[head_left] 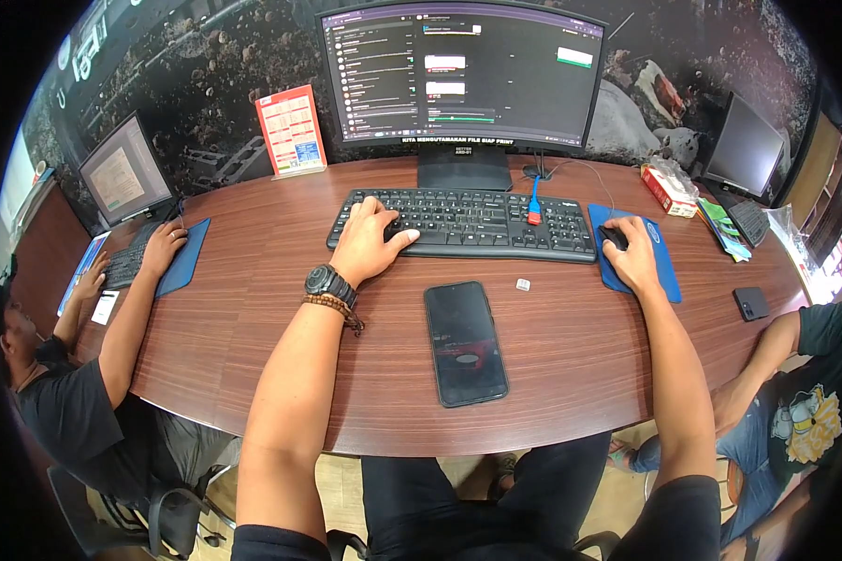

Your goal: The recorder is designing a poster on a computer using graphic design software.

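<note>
My left hand rests on the left end of a black keyboard, its fingers spread over the keys and the thumb stretched out to the right. A dark watch and a beaded bracelet circle that wrist. To the right, my right hand is wrapped over a black computer mouse on a blue mouse pad. Behind the keyboard stands a wide curved monitor showing a dark chat-like screen. A blue and red USB plug lies across the right part of the keyboard. Between my forearms a black smartphone lies face up.
A small whitish piece lies near the phone. A calendar card stands left of the monitor; a tissue box sits at right. One person works at another keyboard on the left; another sits at right near a dark phone.
</note>
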`<state>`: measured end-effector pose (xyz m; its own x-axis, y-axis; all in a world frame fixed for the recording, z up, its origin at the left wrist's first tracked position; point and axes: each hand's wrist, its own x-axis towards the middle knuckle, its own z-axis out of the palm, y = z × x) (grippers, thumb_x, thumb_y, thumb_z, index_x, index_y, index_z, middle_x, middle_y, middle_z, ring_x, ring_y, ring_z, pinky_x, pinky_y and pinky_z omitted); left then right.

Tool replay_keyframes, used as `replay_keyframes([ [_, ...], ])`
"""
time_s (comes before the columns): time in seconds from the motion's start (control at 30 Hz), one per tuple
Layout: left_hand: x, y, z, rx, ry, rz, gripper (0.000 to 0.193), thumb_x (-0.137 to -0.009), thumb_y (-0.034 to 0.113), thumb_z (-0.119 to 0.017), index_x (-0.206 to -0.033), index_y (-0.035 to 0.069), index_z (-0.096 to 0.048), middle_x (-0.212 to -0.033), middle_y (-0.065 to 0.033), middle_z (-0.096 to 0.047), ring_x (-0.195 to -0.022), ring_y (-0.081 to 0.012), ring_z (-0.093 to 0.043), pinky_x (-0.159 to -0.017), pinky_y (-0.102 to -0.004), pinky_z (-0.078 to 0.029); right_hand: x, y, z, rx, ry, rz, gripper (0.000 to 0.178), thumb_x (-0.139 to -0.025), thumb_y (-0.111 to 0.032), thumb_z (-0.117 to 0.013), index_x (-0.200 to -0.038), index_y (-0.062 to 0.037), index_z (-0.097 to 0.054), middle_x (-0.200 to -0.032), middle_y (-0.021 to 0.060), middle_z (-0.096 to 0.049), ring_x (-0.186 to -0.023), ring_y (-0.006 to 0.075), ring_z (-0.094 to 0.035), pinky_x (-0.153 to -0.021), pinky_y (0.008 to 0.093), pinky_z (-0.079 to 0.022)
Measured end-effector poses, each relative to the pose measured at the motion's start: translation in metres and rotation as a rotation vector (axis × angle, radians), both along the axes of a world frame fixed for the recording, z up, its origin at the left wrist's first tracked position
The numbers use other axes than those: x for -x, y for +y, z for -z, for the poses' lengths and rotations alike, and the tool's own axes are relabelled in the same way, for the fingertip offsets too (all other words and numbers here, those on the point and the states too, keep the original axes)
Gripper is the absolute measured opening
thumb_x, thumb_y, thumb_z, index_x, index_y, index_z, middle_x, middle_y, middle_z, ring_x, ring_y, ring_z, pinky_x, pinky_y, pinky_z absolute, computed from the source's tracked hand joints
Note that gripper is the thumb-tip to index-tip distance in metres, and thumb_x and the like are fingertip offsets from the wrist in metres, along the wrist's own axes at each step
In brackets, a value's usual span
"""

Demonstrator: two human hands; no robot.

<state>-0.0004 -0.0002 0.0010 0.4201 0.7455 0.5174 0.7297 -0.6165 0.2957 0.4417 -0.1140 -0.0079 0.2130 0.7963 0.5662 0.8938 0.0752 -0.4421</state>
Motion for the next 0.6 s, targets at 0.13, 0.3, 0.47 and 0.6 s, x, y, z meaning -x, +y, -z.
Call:
replay_keyframes([
  [0.13,-0.0008,0.0005,0.0008,-0.001,-0.008,-0.005,0.055,-0.089,0.044,-0.075,-0.115,-0.005,-0.072,-0.111,-0.0141,-0.058,-0.108,-0.0312,-0.053,-0.098,-0.0409,-0.046,0.0004,-0.0001,0.0006,-0.013,0.003,-0.013,0.031,-0.080,-0.015,-0.066,-0.110,-0.0056,-0.069,-0.113,0.0146,-0.061,-0.110,0.0341,-0.061,-0.097,0.0409,-0.049],
  [0.3,-0.0007,0.0005,0.0005,-0.003,-0.004,-0.003,0.055,-0.089,0.044,-0.075,-0.115,-0.005,-0.072,-0.111,-0.0143,-0.058,-0.108,-0.0314,-0.053,-0.098,-0.0409,-0.046,0.0006,-0.0006,-0.0007,-0.003,-0.003,0.000,0.031,-0.080,-0.016,-0.066,-0.110,-0.0065,-0.070,-0.114,0.0144,-0.062,-0.110,0.0343,-0.062,-0.096,0.0416,-0.050],
  [0.47,-0.0004,0.0000,-0.0001,0.005,-0.010,-0.002,0.055,-0.089,0.043,-0.074,-0.115,-0.005,-0.071,-0.112,-0.0145,-0.058,-0.109,-0.0314,-0.053,-0.098,-0.0410,-0.046,0.0002,-0.0001,-0.0012,-0.015,-0.024,-0.005,0.031,-0.080,-0.016,-0.066,-0.109,-0.0066,-0.070,-0.114,0.0143,-0.061,-0.109,0.0341,-0.062,-0.096,0.0415,-0.050],
  [0.6,-0.0008,-0.0001,-0.0011,0.006,0.004,-0.003,0.055,-0.089,0.042,-0.074,-0.116,-0.005,-0.071,-0.112,-0.0154,-0.058,-0.109,-0.0320,-0.054,-0.097,-0.0419,-0.046,-0.0018,0.0009,0.0002,-0.011,-0.004,-0.009,0.031,-0.080,-0.016,-0.066,-0.109,-0.0064,-0.069,-0.114,0.0139,-0.061,-0.109,0.0341,-0.062,-0.096,0.0415,-0.050],
])
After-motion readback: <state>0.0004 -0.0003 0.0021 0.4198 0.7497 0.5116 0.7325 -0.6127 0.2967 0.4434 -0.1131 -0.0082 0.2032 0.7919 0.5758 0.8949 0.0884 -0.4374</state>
